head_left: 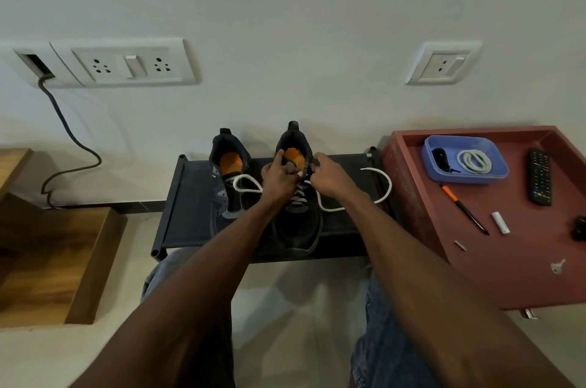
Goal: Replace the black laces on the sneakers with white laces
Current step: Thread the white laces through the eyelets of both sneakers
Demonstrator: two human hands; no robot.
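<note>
1. While both arms reach forward in the head view, the left hand (279, 177) and the right hand (329, 177) meet at the top of the right sneaker (298, 197), which stands on a low black bench (190, 210) against the wall, heel toward the wall.
2. The left hand's grip is curled at the shoe's collar, fingers pressed around the upper edge beside the orange insole; the exact piece it pinches cannot be told.
3. The right hand's grip is curled too, pinching at the eyelet edge on the shoe's other side, where the white lace (385, 188) comes out.
4. White lace crosses the right sneaker's front in several bars. One free end loops out to the right across the bench; the other loops to the left, over the left sneaker (226, 184).
5. The left sneaker stands just beside the right one, also with an orange insole showing.
6. To the right sits a red tray-like table (475, 276). On it a blue tub (464, 159) holds a coiled white lace (474, 161) and a dark bundle, likely black lace (440, 158).
7. Near the tub lie a remote control (540, 177), an orange-and-black pen (464, 208), a small white cylinder (501, 222) and a key (557, 267).
8. Wall sockets (126, 62) with a dark cable (69, 140) are mounted to the left.
</note>
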